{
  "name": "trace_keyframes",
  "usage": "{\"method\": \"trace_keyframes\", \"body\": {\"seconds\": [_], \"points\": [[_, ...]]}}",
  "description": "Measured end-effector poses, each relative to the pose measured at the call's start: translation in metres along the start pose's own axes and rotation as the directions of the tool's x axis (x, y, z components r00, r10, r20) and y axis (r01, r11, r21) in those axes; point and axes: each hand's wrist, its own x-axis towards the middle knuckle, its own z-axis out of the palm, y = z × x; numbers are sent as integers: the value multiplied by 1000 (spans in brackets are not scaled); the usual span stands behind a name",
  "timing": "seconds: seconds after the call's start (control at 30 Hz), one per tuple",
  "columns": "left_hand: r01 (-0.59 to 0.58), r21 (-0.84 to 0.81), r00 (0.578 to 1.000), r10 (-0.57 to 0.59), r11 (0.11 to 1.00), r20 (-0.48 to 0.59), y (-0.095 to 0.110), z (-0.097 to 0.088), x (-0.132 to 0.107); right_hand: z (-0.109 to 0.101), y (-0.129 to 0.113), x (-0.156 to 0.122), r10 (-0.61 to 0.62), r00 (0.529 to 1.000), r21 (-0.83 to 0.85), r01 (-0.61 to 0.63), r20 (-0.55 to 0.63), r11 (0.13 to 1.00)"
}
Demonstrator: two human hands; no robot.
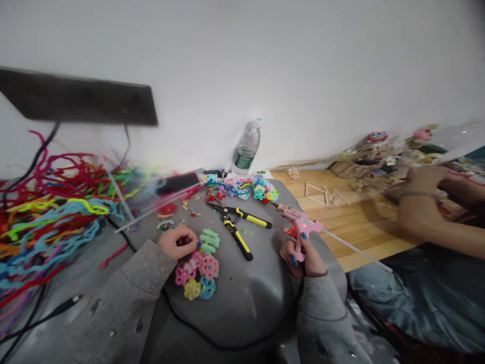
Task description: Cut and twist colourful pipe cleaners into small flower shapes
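Grey work surface, centre frame: left hand curled shut, pinching green pipe-cleaner flower beside flower cluster, probably steadying it; right hand fist-grips pink glue gun, nozzle kept clear, pliers between.

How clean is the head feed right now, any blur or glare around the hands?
Head view, centre: fairly sharp, left hand, right hand and glue gun read clearly. Head view, edges: smeared, blurring the pipe-cleaner pile and another person's arm. Head view, light: soft, even, no glare.
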Motion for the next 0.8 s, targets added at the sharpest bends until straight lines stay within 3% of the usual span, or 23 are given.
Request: {"method": "trace_keyframes", "body": {"seconds": [0.17,0.57,0.8], "points": [[6,6,999,-6,1000,45,-1,0,1,0,-1,0,3,1000,3,-3,5,1000],[-19,33,999,18,999,32,-2,0,0,0,1,0,13,1000,87,-12,-5,996],[4,74,997,-10,997,76,-4,0,0,-2,2,0,4,1000,38,-4,6,999]]}}
